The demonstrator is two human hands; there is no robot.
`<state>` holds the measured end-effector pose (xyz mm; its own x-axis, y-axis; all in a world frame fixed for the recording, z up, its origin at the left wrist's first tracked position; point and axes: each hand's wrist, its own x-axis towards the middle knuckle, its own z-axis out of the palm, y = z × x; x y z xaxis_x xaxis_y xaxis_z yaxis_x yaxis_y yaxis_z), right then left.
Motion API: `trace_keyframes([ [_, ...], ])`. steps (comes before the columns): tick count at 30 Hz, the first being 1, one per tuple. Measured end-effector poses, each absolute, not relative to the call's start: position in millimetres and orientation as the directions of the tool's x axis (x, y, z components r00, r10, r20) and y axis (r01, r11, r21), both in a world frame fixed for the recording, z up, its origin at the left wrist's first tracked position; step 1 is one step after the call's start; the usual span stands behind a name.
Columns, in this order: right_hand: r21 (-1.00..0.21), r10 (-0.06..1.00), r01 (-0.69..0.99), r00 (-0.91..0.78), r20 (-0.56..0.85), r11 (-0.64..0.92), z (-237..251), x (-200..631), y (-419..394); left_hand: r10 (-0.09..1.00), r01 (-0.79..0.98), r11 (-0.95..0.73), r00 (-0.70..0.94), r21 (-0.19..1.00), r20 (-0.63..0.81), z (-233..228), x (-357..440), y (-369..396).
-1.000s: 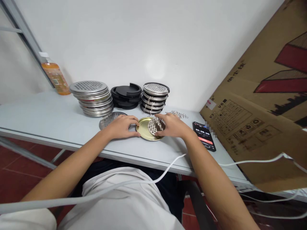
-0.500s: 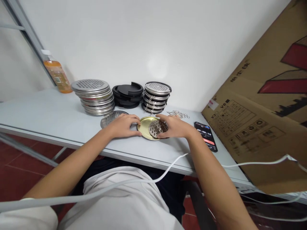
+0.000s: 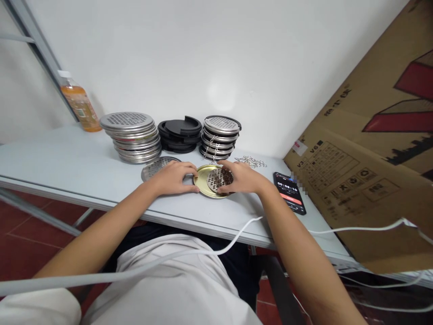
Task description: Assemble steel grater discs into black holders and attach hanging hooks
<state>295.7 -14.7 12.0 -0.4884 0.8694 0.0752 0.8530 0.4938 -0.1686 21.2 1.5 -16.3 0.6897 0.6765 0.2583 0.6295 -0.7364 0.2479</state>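
A shallow round gold-coloured metal lid [image 3: 203, 181] lies on the table in front of me. My left hand [image 3: 174, 177] holds its left rim between thumb and fingers. In my right hand [image 3: 241, 178] is a small perforated metal disc [image 3: 216, 179], gripped at its right edge over the right part of the lid. Whether the disc touches the lid, I cannot tell. A larger perforated metal disc [image 3: 152, 169] lies flat behind my left hand, partly covered by it.
Along the wall stand a stack of metal discs [image 3: 135, 140], several black plastic rings [image 3: 179, 135] and a clipped stack [image 3: 220, 140]. Small wire clips [image 3: 251, 161], a phone [image 3: 289, 192] and a large cardboard box [image 3: 358, 171] are at right. A white cable [image 3: 189, 256] crosses before me; an orange bottle [image 3: 79, 104] stands left.
My right hand has shifted slightly left with the small perforated disc, further over the lid. My left hand stays at the lid's rim.
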Motion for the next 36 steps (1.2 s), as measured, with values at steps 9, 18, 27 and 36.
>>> trace_keyframes([
  [9,-0.227,0.857,0.828,-0.512,0.061,0.512,12,288,-13,0.674,0.629,-0.739,0.694,0.242,0.254,-16,22,1],
  [18,-0.277,0.850,0.808,-0.522,0.072,0.520,11,282,-13,0.681,0.634,-0.732,0.690,0.249,0.244,-16,22,1],
  [27,-0.340,0.866,0.805,-0.496,0.064,0.486,7,281,-11,0.678,0.631,-0.735,0.691,0.248,0.252,-17,22,1],
  [36,-0.321,0.871,0.812,-0.481,0.101,0.487,3,281,-9,0.671,0.617,-0.740,0.700,0.267,0.243,-15,22,0],
])
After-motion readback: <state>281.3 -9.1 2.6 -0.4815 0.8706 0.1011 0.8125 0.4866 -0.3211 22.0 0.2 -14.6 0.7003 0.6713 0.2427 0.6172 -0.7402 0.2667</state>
